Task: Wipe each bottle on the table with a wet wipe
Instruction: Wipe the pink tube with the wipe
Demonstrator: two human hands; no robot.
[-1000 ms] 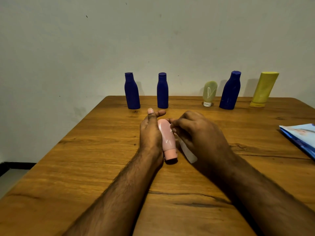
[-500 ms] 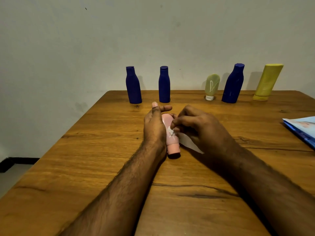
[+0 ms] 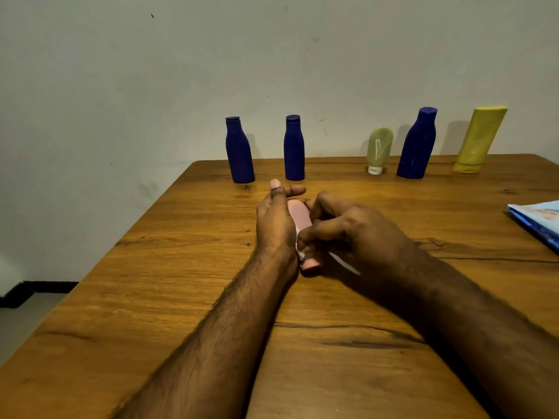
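At frame centre a pink bottle [image 3: 299, 220] shows a scrap of white wipe [image 3: 301, 253] against it, on a desk [image 3: 181, 267] of warm orange-brown wood streaked with dark grain. Across the upper middle stand three deep blue bottles [image 3: 239, 151] [image 3: 294, 149] [image 3: 418, 145], a pale olive tube [image 3: 379, 148] with a white cap and white mark, and a yellow tube [image 3: 479, 140]. At the right edge lies a light and dark blue packet [image 3: 537, 219], under a grey-white wall [image 3: 121, 71].

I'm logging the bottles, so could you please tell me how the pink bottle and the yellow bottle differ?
The pink bottle lies between both hands near the table's middle; the yellow bottle stands untouched at the far edge. The pink bottle looks shorter and rounder, the yellow bottle taller and flat-topped. Both have their caps at the lower end.
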